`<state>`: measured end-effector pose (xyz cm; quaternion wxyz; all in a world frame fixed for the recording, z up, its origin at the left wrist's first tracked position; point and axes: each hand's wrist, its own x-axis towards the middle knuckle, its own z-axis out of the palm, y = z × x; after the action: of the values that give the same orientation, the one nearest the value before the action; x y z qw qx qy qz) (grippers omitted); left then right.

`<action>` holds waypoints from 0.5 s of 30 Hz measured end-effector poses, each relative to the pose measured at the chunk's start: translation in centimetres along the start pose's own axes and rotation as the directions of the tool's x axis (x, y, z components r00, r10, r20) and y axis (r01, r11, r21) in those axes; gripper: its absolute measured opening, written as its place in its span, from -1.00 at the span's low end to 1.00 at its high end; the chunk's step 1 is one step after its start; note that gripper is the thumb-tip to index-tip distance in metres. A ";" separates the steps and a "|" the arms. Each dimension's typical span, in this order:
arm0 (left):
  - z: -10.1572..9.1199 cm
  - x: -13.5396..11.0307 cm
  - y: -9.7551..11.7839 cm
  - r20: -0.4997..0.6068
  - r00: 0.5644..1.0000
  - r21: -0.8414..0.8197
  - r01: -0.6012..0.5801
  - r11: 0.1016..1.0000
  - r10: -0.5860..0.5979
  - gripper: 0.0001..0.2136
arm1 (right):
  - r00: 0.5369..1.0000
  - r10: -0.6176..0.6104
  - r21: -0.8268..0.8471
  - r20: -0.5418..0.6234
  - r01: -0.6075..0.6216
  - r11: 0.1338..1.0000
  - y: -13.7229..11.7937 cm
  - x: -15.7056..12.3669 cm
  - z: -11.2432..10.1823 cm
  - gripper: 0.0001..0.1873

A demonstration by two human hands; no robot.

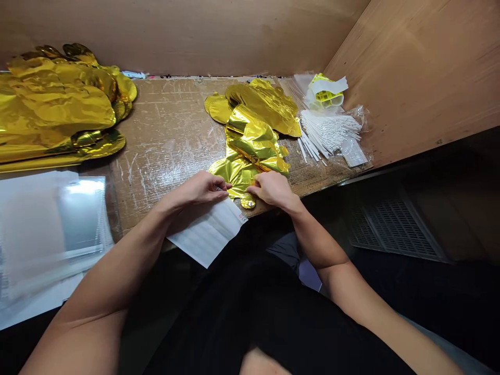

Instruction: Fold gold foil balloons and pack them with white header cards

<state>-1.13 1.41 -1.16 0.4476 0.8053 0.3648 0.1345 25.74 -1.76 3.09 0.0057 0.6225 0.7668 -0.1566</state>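
Plywood closes in your bench on the back and right, and the taped wooden bench top (167,135) carries everything else; at your far left sits the big heap of gold foil balloons (58,104), and nearer you on that side a stack of clear plastic bags (50,234); a smaller pile of gold foil balloons (261,101) lies at the back centre, with a bundle of white straws (328,130) in clear wrap just to its right and a yellow-and-white pack (324,94) behind those.

The folded gold foil balloon (246,156) lies straight ahead of you at the bench's near edge; its long axis runs away from you toward the back wall, leaning a little right, so its near end points at your body. Both your hands meet at that near end; your left hand (203,188) is closed in a narrow pinch on the foil's left corner, and your right hand (273,188) is curled down over the right corner, fingers gripping the foil. Under your left hand and wrist, overhanging the bench edge toward your lap, lies a flat white packet (207,232), possibly a bag with a printed corner; it touches the foil's near end from the left, so your left hand is the nearer one to it.
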 end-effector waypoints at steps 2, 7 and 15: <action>0.0 0.1 -0.1 -0.005 1.000 -0.027 -0.011 1.000 0.010 -0.64 | 0.992 -0.085 -0.011 -0.092 0.084 0.996 0.5 -0.1 0.3 -0.73; -1.1 -0.6 0.3 -0.047 0.999 -0.237 -0.021 0.971 0.010 -0.66 | 0.907 -0.407 0.201 -0.105 0.420 0.885 2.2 1.0 2.0 -0.81; -1.7 -1.7 2.4 -0.092 0.987 -0.338 -0.152 0.929 0.129 -0.64 | 0.946 -0.323 0.676 0.034 0.216 0.704 2.9 2.8 0.7 -0.55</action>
<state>-2.10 0.43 1.93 0.5578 0.7338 0.2922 0.2551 27.70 1.26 1.18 -0.1811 0.4505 0.7407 -0.4643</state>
